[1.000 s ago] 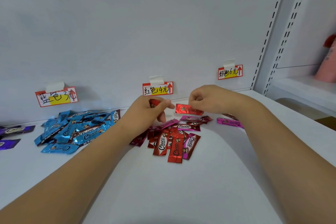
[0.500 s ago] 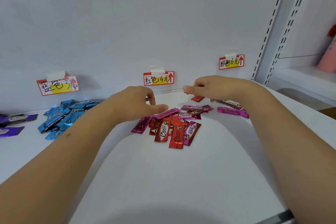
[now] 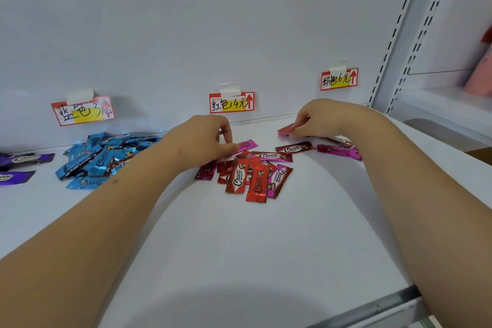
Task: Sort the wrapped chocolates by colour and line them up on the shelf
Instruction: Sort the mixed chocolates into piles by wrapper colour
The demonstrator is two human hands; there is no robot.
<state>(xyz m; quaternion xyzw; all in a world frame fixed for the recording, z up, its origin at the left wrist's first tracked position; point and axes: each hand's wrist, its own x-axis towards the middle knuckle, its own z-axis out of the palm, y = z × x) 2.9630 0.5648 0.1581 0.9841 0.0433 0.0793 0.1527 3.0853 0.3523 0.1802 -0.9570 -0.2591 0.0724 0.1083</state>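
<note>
Red chocolate [image 3: 288,128] pinched in right hand [image 3: 323,118]; left hand [image 3: 205,138] grip pinches pink chocolate [image 3: 246,145] nr mixed pile [image 3: 253,173].

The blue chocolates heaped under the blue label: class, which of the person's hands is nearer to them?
Left. The left hand sits just right of the blue chocolates, pinching a pink chocolate. The right hand is farther right, beyond the mixed pile.

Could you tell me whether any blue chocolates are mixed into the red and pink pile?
No, the blue chocolates lie apart, left of the mixed pile.
</note>
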